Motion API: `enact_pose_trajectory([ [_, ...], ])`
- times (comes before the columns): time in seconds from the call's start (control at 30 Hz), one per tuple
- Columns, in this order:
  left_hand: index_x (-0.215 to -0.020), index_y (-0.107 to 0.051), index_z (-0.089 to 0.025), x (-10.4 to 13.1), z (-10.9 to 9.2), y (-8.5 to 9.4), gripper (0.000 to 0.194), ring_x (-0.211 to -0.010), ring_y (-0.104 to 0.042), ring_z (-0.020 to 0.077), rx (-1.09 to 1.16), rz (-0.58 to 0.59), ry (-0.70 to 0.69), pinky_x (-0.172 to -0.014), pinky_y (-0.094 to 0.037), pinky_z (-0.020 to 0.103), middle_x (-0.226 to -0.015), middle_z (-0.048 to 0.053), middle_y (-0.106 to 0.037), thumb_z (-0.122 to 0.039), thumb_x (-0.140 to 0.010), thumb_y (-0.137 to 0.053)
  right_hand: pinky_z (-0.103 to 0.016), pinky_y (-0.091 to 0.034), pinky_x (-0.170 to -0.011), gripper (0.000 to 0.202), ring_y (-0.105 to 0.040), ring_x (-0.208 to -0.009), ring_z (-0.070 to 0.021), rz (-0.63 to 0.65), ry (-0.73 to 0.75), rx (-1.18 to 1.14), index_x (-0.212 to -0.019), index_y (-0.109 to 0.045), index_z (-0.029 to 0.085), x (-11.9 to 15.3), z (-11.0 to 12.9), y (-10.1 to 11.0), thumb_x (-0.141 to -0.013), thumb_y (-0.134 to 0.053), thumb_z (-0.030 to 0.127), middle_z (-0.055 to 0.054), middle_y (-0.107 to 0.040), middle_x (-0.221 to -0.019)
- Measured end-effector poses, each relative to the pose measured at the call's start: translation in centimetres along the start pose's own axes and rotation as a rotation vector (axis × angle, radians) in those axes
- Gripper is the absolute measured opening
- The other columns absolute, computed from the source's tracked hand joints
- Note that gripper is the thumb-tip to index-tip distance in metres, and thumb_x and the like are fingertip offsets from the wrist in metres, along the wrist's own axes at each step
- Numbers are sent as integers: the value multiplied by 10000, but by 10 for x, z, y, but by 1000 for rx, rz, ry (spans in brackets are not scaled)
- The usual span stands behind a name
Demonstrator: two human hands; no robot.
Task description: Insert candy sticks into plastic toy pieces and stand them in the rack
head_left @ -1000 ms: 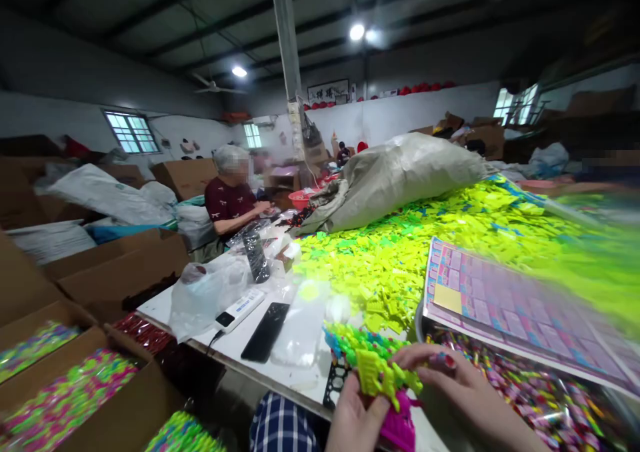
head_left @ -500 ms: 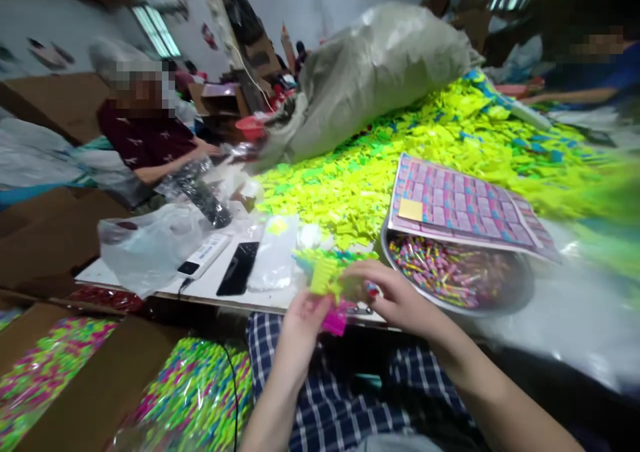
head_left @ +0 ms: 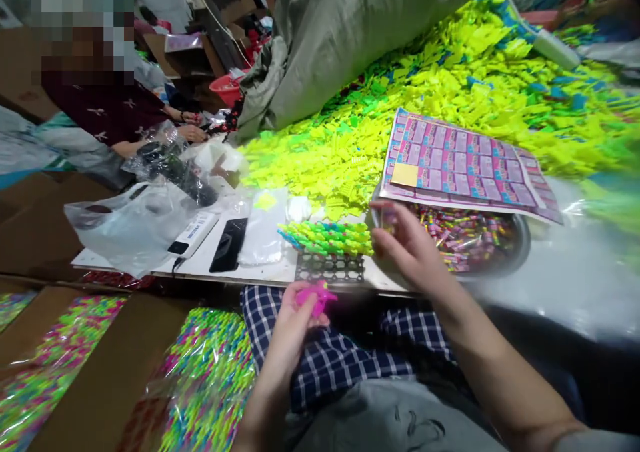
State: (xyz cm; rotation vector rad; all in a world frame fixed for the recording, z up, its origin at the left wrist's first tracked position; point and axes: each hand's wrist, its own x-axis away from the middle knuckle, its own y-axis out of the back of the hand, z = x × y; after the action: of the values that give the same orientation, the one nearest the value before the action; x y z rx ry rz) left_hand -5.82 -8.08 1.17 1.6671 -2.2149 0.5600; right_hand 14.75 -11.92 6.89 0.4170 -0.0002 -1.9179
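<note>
Off the near edge of the desk (head_left: 274, 273), a magenta piece (head_left: 320, 297) is still gripped by the left hand (head_left: 299, 310), its yellow-green companion gone from view; the right hand (head_left: 407, 245), loosely open, has been drawn away to the metal bowl (head_left: 524, 245), so joint handling seems paused. On the desk are spread green strips (head_left: 330, 239) and a yellow heap (head_left: 325, 165), with cardboard boxes (head_left: 115, 359) below the left corner.
</note>
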Motion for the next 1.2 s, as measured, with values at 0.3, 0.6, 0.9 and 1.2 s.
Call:
enact_pose_trajectory([
  [0.3,-967,-385,-229,12,-24,-22,362,-551,-550,72,16,256,16,-548,-412,172,-722,-44,-599,-196,-687,-613,-241,-429,-680,232,-542,-779,-151,25,-378,-187,-949,-565,201,64,-44,-30,-832,-502,391,-18,-593,-872],
  [0.6,-894,-343,-234,11,-21,-16,280,-547,-521,55,-173,418,-43,-564,-389,178,-699,-67,-532,-268,-763,-588,-212,-412,-576,176,-515,-606,-111,206,-447,-279,-796,-606,159,47,-24,-40,-761,-591,331,19,-569,-673],
  [0.9,-1164,-453,-213,14,-29,-25,482,-846,-621,178,-350,644,33,-761,-455,277,-974,52,-647,-170,-710,-611,-246,-429,-683,134,-574,-752,-154,452,-245,-153,-858,-649,182,54,-24,-25,-791,-541,224,-4,-645,-811],
  [1.2,-737,-615,-183,20,-18,-20,94,-595,-574,144,-304,564,120,-484,-403,201,-723,34,-653,-238,-670,-653,-266,-410,-654,211,-526,-765,-162,12,-166,338,-930,-482,199,34,-57,62,-830,-487,385,-25,-549,-842],
])
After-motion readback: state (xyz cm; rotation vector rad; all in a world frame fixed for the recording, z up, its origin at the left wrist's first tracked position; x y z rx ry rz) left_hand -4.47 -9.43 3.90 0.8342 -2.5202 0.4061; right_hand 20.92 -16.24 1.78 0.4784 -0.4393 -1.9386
